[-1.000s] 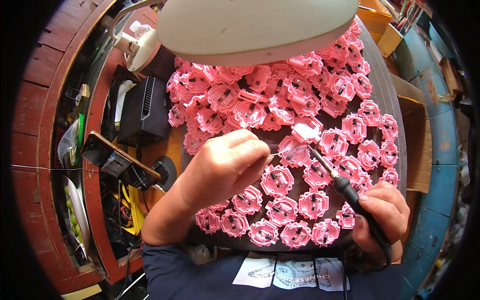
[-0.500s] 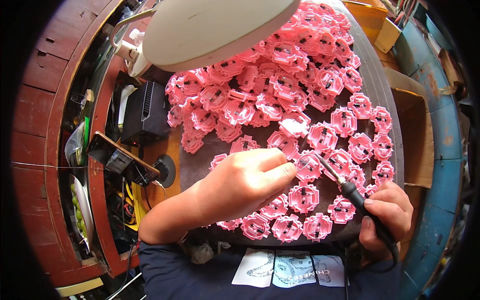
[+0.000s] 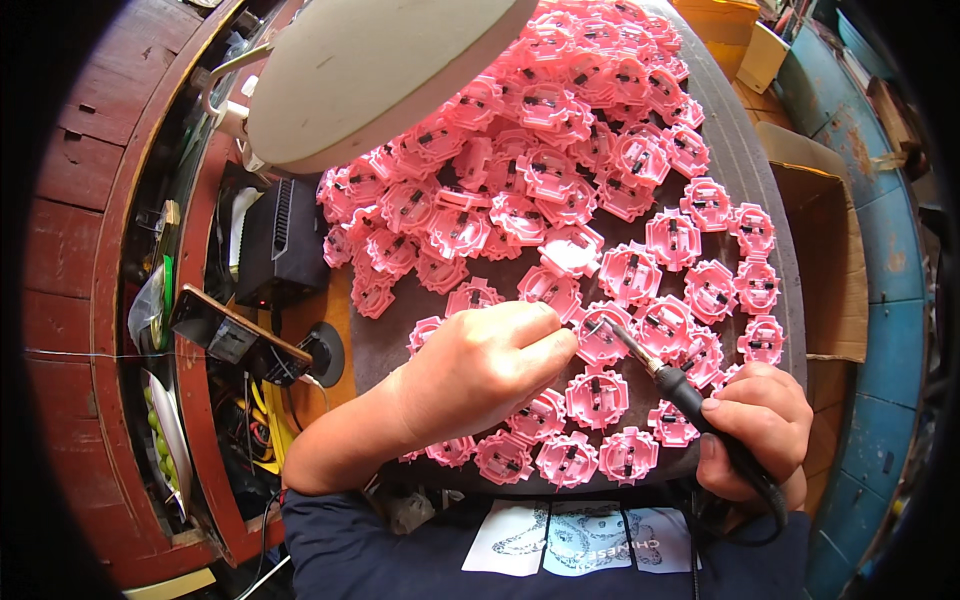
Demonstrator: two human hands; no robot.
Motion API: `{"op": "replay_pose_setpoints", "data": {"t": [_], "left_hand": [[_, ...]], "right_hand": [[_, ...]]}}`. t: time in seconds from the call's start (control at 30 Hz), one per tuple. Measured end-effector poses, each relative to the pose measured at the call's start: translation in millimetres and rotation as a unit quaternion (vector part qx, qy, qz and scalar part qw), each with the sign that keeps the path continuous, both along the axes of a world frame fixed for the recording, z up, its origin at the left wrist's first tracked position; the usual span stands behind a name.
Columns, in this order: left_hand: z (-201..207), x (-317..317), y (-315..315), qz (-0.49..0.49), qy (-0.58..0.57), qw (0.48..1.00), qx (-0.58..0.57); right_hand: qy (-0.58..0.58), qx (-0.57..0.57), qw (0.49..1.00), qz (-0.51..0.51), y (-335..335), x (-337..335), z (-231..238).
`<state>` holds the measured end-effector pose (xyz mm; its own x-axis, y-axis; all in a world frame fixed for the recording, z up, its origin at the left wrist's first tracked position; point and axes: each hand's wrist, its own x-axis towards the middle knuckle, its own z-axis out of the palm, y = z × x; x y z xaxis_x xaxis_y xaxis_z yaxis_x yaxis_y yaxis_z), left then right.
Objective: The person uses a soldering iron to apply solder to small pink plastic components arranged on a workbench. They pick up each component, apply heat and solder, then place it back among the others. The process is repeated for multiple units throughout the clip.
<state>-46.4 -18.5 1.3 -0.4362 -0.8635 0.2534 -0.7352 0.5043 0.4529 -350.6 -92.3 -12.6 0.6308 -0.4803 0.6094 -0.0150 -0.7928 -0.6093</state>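
Observation:
My right hand point(image 3: 762, 425) grips the black handle of a soldering iron point(image 3: 690, 398). Its metal tip points down-left, over a round pink plastic housing point(image 3: 597, 350) with small dark parts inside. Whether the tip touches anything in there cannot be made out. Just left of that housing, my left hand point(image 3: 490, 352) is closed, thumb and fingers pressed together near its edge; what they pinch, if anything, is hidden. Rows of similar pink housings point(image 3: 596, 398) lie around both hands, open side up with black pieces inside. One paler housing point(image 3: 572, 250) lies beyond, turned differently.
A large heap of pink housings point(image 3: 545, 110) covers the far part of the dark work surface point(image 3: 400, 310). A pale lamp head point(image 3: 380, 75) overhangs it. At left are a black box point(image 3: 287, 245) and a phone on a stand point(image 3: 235, 335). A cardboard box point(image 3: 825, 260) stands at right.
The whole view has shifted slightly, so the scene sits further left. The iron's tip has moved a little further over the same housing. My left hand keeps its closed pose beside it.

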Motion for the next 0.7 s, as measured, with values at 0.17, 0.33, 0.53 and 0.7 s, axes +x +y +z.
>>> {"op": "replay_pose_setpoints", "data": {"t": [0.17,0.33,0.53,0.7], "left_hand": [[-0.3,0.5,-0.7,0.000,0.008,1.000,-0.006],[-2.3,3.1,-1.4,-0.007,0.008,1.000,0.001],[-5.9,2.1,-2.4,-0.001,0.019,1.000,-0.002],[-7.0,-0.4,-2.9,0.006,0.021,1.000,-0.008]], "right_hand": [[0.005,0.005,1.000,0.007,-0.4,1.2,2.5],[0.011,0.005,1.000,0.006,0.0,1.2,4.1],[0.012,0.001,1.000,0.001,0.8,1.4,3.6],[0.017,-0.002,1.000,0.000,1.9,0.9,3.6]]}}
